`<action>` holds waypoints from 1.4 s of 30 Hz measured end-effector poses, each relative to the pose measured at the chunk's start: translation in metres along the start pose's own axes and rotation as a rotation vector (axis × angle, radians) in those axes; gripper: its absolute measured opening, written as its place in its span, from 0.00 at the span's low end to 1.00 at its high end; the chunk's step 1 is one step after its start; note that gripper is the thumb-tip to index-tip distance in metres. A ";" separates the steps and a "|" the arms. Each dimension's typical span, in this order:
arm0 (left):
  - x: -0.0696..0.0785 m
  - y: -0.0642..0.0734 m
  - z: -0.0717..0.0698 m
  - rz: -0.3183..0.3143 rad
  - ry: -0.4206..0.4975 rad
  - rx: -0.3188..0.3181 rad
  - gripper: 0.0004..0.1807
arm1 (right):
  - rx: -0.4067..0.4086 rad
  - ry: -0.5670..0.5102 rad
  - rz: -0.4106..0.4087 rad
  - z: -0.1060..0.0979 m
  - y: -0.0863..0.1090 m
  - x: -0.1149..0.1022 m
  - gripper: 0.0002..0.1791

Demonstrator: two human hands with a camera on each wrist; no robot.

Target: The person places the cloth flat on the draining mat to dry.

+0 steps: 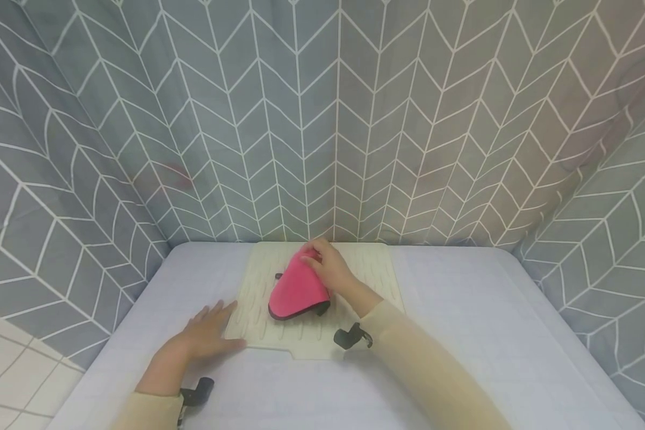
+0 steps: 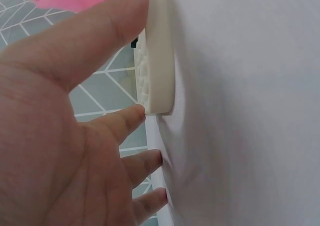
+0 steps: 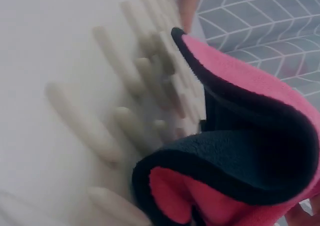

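A cream ridged drainboard [image 1: 373, 280] lies flat on the table. Over its middle my right hand [image 1: 330, 272] grips a pink cloth [image 1: 299, 289] by its upper end, bunched between fingers and thumb. The right wrist view shows the cloth [image 3: 260, 81] folded over, with a dark inner side and dark edging, close over the ridges [image 3: 80, 123]. My left hand [image 1: 204, 334] is spread at the drainboard's near left corner. In the left wrist view its thumb overlaps the board's smooth side [image 2: 162, 66], and one fingertip is right at the corner.
A white cloth [image 1: 462, 334] covers the table. Grey curtains [image 1: 322, 119] with white zigzag lines stand behind and at both sides. White tiles [image 1: 11, 364] show at the lower left. Black camera mounts sit on my left wrist [image 1: 199, 392] and right wrist [image 1: 349, 337].
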State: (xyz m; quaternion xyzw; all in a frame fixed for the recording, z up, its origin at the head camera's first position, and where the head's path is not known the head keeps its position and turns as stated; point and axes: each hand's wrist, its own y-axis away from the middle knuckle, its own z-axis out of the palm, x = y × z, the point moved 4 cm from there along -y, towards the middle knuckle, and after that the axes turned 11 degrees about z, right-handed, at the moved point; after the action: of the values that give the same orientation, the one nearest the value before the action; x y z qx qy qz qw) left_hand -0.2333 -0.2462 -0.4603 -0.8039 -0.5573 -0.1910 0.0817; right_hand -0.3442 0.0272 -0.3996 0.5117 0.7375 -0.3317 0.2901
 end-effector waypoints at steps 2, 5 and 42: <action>0.000 0.000 0.000 0.004 0.002 0.000 0.56 | -0.028 0.026 0.015 0.005 0.000 0.003 0.12; 0.000 -0.001 -0.001 0.008 0.001 0.001 0.56 | -0.067 0.079 0.016 0.010 0.002 0.006 0.13; 0.000 -0.003 0.000 -0.013 -0.005 -0.006 0.56 | -0.102 0.033 -0.066 -0.036 0.020 0.005 0.15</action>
State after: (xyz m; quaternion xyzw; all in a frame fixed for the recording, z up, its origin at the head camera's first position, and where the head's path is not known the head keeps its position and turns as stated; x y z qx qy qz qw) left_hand -0.2358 -0.2451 -0.4601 -0.8011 -0.5620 -0.1912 0.0768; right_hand -0.3301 0.0637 -0.3854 0.4772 0.7744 -0.2949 0.2926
